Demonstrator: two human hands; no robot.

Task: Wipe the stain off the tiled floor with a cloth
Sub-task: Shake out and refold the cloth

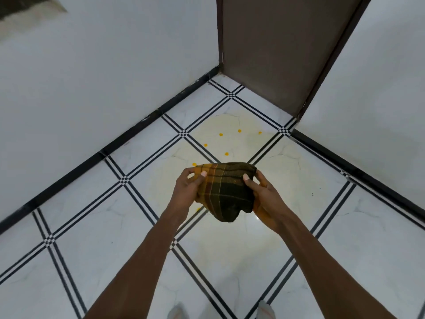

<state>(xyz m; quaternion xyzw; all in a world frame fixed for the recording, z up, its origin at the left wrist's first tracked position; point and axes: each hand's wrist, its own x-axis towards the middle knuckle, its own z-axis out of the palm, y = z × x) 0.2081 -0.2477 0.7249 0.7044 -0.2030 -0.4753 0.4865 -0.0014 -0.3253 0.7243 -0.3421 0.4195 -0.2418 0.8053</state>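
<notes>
A dark green and yellow checked cloth is bunched up in the air between both hands. My left hand grips its left side, thumb on top. My right hand grips its right side, with a fold hanging below. On the white tiled floor under and beyond the cloth lies a pale yellow stain dotted with several bright orange-yellow drops, near the corner of the room.
White walls with a black skirting close the corner on the left and right. A brown door stands at the far end. My two feet show at the bottom edge.
</notes>
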